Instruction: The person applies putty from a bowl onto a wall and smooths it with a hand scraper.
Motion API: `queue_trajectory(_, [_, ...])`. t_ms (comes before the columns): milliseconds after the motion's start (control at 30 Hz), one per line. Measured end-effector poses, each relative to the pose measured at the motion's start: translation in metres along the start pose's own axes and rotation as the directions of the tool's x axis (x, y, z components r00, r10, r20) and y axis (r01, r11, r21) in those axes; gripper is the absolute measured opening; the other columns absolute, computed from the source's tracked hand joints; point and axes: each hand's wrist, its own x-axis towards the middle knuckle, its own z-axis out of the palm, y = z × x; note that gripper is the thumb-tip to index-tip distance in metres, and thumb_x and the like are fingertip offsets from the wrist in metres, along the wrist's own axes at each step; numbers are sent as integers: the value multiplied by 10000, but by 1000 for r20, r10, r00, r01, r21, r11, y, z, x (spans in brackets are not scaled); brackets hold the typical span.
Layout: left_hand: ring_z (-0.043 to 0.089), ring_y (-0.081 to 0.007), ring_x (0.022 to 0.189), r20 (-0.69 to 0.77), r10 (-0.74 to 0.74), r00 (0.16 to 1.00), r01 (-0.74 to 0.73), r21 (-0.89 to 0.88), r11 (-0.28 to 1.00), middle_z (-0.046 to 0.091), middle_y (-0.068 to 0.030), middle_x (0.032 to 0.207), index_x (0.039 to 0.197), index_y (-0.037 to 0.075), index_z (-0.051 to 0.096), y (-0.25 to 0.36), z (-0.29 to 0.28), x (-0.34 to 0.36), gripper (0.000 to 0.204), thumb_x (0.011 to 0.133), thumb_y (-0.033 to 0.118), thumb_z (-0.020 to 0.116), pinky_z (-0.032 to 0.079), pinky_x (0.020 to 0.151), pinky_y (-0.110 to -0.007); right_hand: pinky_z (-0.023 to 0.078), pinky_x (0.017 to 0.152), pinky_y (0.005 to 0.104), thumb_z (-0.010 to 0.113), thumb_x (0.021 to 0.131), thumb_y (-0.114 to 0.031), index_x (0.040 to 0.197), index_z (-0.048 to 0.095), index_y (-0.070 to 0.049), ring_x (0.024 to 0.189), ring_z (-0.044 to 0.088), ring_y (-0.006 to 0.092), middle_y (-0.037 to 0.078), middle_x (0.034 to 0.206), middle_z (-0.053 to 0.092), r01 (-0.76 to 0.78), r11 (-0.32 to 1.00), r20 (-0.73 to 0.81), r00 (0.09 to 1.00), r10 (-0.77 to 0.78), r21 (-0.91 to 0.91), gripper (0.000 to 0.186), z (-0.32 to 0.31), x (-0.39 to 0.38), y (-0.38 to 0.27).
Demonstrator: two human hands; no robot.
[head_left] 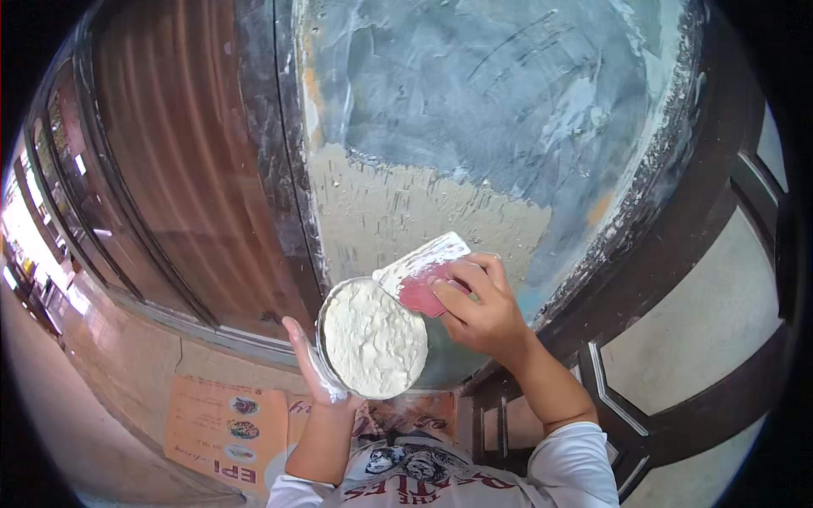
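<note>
White shirt [576, 464] foremost, left hand [322, 377] holds paste-filled bowl [321, 339], while right hand [481, 305], nearer beige wall patch [423, 203] at its eleven o'clock, grips scraper [425, 292] aligned eight-to-two.

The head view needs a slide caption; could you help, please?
Left hand holds a round tub of off-white paste; right hand, a flat red spreader smeared white.
</note>
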Motion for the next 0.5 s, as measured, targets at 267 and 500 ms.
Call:
queue_trajectory(267, [443,-453,1348,311,-46,949,127,-244,961,350,-238,1552,1512,37,362,19,-42,5,1097,822,889,341,438,1049,-617,474,835,425,698,725,42,927,614,2,946,554,377,165,996,607,-319,938,-66,942,330,136,222,-5,-46,37])
queue_trajectory(500, [445,-401,1360,-122,196,973,-206,-75,976,383,-189,1546,1498,49,394,36,-44,5,1034,850,854,357,410,1092,-577,462,814,406,672,906,-131,956,605,15,921,567,375,186,941,613,-702,689,-164,669,725,182,168,-62,-68,121])
